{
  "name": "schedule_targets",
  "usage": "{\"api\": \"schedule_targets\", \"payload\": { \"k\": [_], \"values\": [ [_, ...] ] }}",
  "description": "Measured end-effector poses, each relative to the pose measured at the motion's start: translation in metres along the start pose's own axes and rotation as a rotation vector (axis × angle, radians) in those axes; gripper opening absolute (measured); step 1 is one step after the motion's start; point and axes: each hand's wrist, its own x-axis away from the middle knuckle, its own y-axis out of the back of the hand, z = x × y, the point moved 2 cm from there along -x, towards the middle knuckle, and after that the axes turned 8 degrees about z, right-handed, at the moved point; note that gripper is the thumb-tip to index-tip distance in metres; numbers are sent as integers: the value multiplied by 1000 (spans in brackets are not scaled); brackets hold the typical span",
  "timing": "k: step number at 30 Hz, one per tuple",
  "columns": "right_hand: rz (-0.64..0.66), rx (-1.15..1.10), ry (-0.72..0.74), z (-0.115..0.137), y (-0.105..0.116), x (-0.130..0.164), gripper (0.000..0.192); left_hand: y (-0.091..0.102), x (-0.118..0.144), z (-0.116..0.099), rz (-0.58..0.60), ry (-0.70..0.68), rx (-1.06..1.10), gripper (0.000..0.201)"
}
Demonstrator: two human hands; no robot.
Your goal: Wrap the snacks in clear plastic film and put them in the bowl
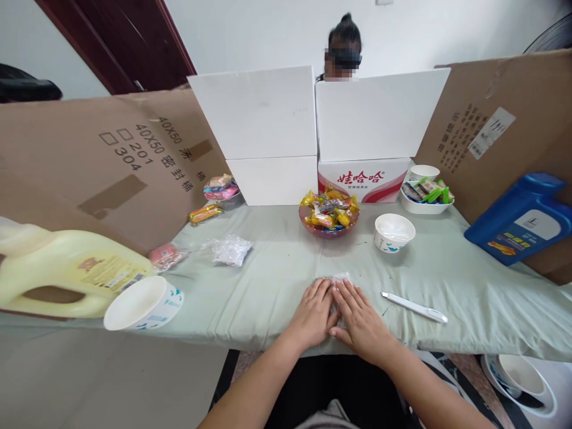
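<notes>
Both palms face down at the table's near edge, side by side. My left hand (pixel 314 313) lies flat with its fingers stretched forward. Beside it, my right hand (pixel 361 316) is also flat, its fingers slightly spread and the fingertips close to the left hand's. A crinkled piece of transparent plastic (pixel 343 276) is pressed under them; it peeks out past the fingertips, and the rest is hidden. To the right of my right hand lies a white utility knife (pixel 415 307). Farther forward stands a paper bowl (pixel 394 233) with transparent plastic inside.
A bowl of wrapped snacks (pixel 328 233) stands ahead, before white boxes (pixel 272 179). On the left are a bubble-wrap packet (pixel 232 250), a paper bowl (pixel 167 301) and a yellow jug (pixel 84 253). A blue bottle (pixel 521 220) leans at right. A person (pixel 344 44) is behind the boxes.
</notes>
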Motion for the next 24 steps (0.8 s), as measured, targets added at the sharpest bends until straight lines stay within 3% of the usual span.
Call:
{"api": "schedule_targets", "payload": {
  "k": [2,5,10,14,18,21,24],
  "values": [
    [25,63,-24,-6,-18,-3,79,-1,0,1,7,19,-22,59],
    [48,89,-55,-11,-32,2,81,-1,-1,2,8,63,-50,64],
    [71,97,-24,-6,-18,38,75,0,-1,2,16,95,-45,61],
    [5,101,-102,0,1,65,71,2,1,1,-14,63,-4,59],
    [-25,38,-53,8,14,59,56,9,5,-2,-48,-31,48,43],
    [-36,-77,19,15,13,43,42,14,7,-5,-19,-150,97,33],
    [-56,-189,-16,21,8,36,24,18,8,-7,1,-215,156,26]
  ]
}}
